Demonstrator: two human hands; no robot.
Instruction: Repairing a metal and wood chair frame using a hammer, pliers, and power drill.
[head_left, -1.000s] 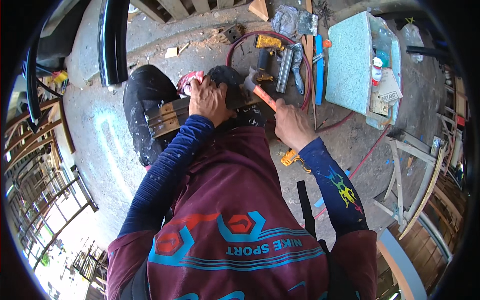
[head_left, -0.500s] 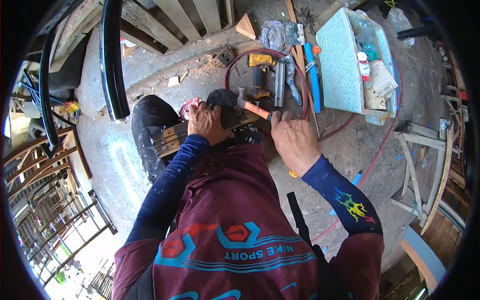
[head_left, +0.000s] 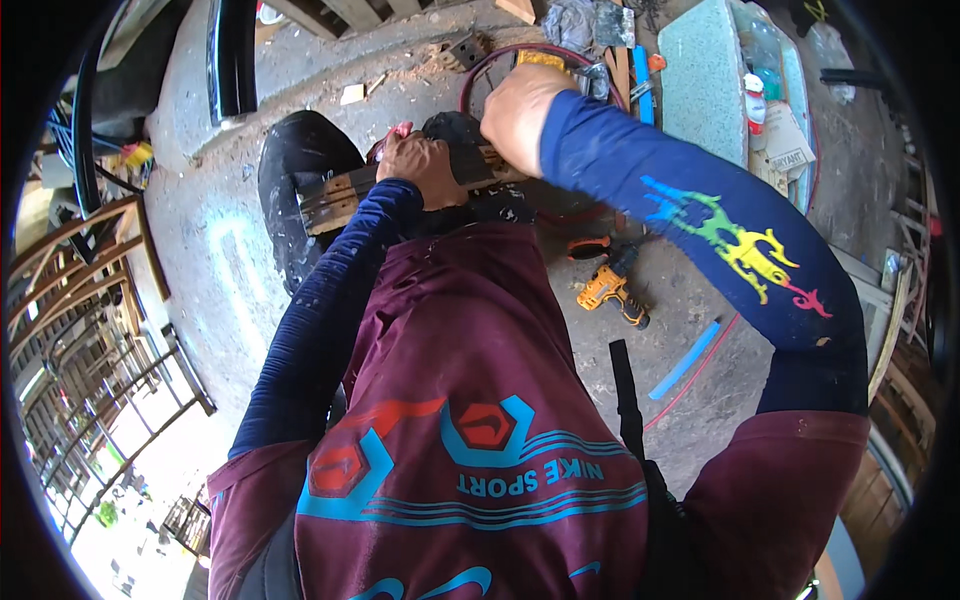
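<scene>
My left hand (head_left: 422, 168) presses down on a dark wooden piece with pale worn patches (head_left: 335, 200) lying across my lap, its fingers curled over the far edge. A bit of red-pink material (head_left: 402, 130) shows by its fingertips. Raised and bent inward, my right arm carries my right hand (head_left: 520, 118) over the right end of the wood. That hand looks closed, back toward me; its fingers and whatever they hold are hidden. No hammer can be made out in it. A yellow cordless drill (head_left: 612, 290) lies on the floor to my right.
A pale speckled bin (head_left: 700, 80) holding bottles and cardboard stands at the far right. Beyond my right hand lies a yellow tool (head_left: 540, 60) inside a loop of red hose (head_left: 468, 85). Blue strips (head_left: 685, 360) lie on the concrete. A black glossy bar (head_left: 232, 60) hangs at the upper left.
My right hand has moved up and left, nearer the camera, from where it gripped an orange-handled hammer; the hammer no longer shows clearly. The drill is now uncovered. My left hand stays on the wood.
</scene>
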